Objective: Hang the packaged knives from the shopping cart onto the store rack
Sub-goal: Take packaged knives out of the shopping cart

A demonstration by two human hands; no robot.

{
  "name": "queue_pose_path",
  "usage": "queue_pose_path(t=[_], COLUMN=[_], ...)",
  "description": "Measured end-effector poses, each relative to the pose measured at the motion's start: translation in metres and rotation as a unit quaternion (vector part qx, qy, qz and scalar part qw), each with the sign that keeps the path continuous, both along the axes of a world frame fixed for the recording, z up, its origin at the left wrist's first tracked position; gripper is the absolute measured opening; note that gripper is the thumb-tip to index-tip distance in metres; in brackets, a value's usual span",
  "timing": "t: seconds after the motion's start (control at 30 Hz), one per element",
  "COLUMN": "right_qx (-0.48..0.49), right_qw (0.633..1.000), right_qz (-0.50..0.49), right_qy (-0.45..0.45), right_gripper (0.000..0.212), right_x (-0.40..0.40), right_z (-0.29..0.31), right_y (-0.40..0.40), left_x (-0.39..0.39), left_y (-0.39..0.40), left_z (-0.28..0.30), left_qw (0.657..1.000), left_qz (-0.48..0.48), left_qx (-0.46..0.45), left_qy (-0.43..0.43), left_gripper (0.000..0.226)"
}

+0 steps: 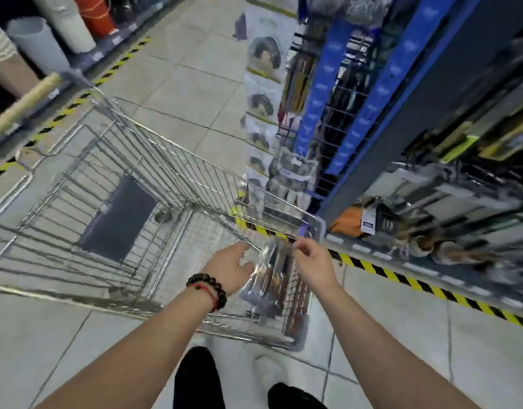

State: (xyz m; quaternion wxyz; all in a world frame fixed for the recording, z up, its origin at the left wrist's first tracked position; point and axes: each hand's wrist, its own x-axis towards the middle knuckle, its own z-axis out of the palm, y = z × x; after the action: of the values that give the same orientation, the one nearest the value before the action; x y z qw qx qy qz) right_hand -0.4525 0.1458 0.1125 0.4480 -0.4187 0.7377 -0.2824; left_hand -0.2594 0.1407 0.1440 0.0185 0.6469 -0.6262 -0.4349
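You hold a knife pack [269,271] over the cart's [154,184] near corner, left hand [229,268] cupping its side, right hand [311,262] pinching its top. Next, probably, find its hang hole and reach the rack [342,113].

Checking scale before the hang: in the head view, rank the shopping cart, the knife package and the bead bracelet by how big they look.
1. shopping cart, by far the largest.
2. knife package, held by the left hand and right hand above the cart, nearer the camera, so it looks bigger than it is.
3. bead bracelet, the smallest.
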Motion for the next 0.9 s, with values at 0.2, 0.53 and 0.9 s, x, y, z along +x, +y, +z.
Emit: queue_pose_path(t=[0.2,0.53,0.9], right_qx=[0.103,0.201,0.285], right_qw=[0.988,0.969,0.948], right_qz=[-0.110,-0.143,-0.140], right_qy=[-0.014,0.027,0.029], right_gripper=[0.015,0.040,0.056], right_x=[0.042,0.056,0.064], right_z=[-0.067,-0.187,-0.284], right_y=[0.011,-0.011,-0.011], left_x=[0.018,-0.016,-0.051], left_y=[-0.055,-0.096,-0.083], left_z=[-0.076,-0.199,-0.327], left_qw=[0.987,0.963,0.925], left_qz=[-0.082,-0.095,0.166], left_qx=[0.134,0.248,0.327], left_qy=[0.014,0.038,0.103], left_gripper=[0.054,0.031,0.016])
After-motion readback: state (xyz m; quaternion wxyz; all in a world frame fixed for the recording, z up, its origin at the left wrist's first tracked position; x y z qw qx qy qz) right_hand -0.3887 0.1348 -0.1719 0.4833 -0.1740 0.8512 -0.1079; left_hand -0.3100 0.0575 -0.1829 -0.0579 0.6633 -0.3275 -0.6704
